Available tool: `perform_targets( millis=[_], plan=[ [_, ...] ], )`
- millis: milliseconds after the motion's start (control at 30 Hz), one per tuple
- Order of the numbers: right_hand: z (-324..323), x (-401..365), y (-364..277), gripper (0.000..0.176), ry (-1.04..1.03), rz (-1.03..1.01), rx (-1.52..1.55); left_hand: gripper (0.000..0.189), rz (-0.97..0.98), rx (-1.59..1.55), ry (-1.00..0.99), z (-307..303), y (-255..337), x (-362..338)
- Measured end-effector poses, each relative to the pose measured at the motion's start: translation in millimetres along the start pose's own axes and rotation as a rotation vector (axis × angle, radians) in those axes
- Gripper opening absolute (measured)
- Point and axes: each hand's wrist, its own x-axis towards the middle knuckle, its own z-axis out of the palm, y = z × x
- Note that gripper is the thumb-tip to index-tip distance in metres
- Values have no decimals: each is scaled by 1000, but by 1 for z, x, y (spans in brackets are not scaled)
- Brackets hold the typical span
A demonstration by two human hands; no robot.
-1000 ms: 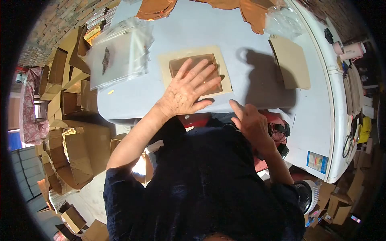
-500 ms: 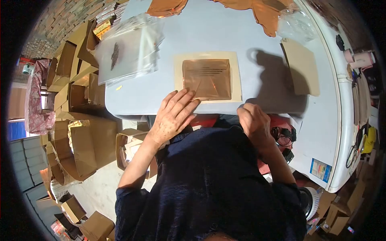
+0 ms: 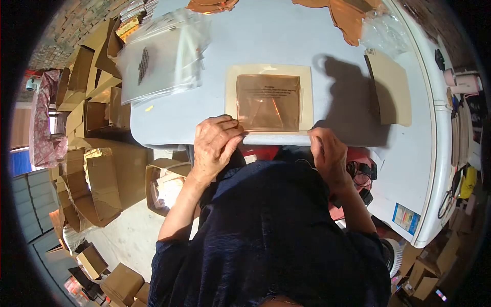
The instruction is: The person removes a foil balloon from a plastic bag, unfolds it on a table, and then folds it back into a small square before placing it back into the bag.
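A cream card with a copper-coloured square panel lies flat near the table's front edge. Dark printed lines cross the panel, apparently on a clear plastic bag around the card. My left hand is closed at the near left corner, its thumb and fingers pinching the bag's edge. At the near right corner, my right hand has its fingers curled and pressed together on the same edge. Its fingertips are partly hidden.
Flat clear bags are stacked at the left of the pale table. A cardboard sheet, crumpled clear plastic and copper-coloured pieces lie right and far. Cardboard boxes stand on the left.
My left hand has drawn back from lying flat on the panel to pinching the near left corner. My right hand has moved slightly right, onto the near right corner.
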Motion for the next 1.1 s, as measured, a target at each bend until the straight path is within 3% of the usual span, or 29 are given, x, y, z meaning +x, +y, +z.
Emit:
perform_targets(
  millis=[333, 533, 833, 1100],
  plan=[
    [13, 9, -8, 12, 76, 129, -81, 12, -160, 60, 52, 10, 11, 9],
    [18, 17, -13, 19, 46, 169, -217, 35, -176, 123, 55, 18, 8, 8],
    [25, 23, -13, 44, 36, 198, -486, 48, -126, 193, 12, 20, 8, 9],
    [30, 17, -6, 46, -79, 222, -569, 56, -178, 166, 129, 23, 23, -16]
  ],
)
